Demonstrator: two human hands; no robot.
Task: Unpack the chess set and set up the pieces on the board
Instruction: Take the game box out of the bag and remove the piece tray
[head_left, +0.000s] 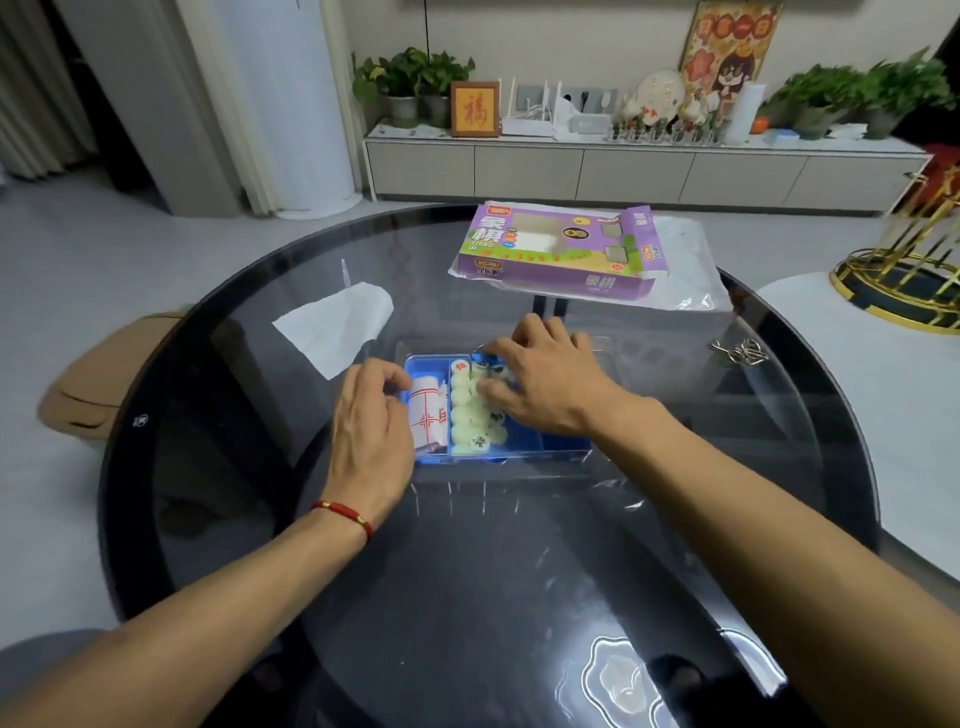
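Chess pieces (475, 410): pale round discs, packed in rows in the middle compartment of a blue tray (524, 441) at table (467, 597) centre, inside a clear case. Folded board sheet (428, 415), red lines, in the left compartment. Empty purple box (558, 249) far right.

Left hand (371, 431): fingers curled at the tray's left edge beside the sheet; whether it pinches the sheet, cannot tell. Right hand (540, 382): fingers bent down onto the discs, touching; no lifted piece visible.

Judgement: take the sheet out first, unfold flat near side. Steady the tray while lifting; discs packed tight, likely to spill.
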